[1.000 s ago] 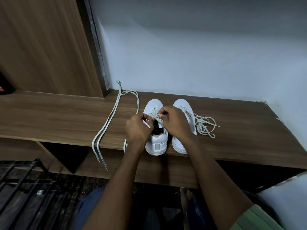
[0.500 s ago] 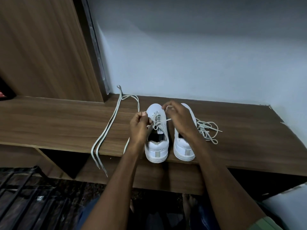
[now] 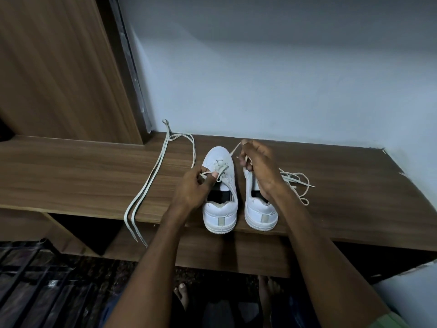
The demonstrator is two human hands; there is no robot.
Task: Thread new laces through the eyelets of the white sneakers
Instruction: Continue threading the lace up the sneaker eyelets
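Two white sneakers stand side by side on the wooden shelf [image 3: 331, 190], heels toward me. The left sneaker [image 3: 220, 209] has a lace partly threaded over its tongue. My left hand [image 3: 196, 185] pinches one end of that lace beside the eyelets. My right hand [image 3: 257, 166] is raised over the right sneaker [image 3: 260, 214] and grips the other end of the lace [image 3: 233, 151], which runs up from the left sneaker. Most of the right sneaker's front is hidden by my right hand.
A long spare lace [image 3: 153, 176] lies folded on the shelf at the left, its ends hanging over the front edge. A tangled lace [image 3: 298, 183] lies right of the sneakers. A wooden panel [image 3: 59, 67] rises at the left, and a white wall [image 3: 283, 79] stands behind.
My right hand has lifted and moved away from the left sneaker toward the back, drawing the lace end out. My left hand has stayed at the eyelets.
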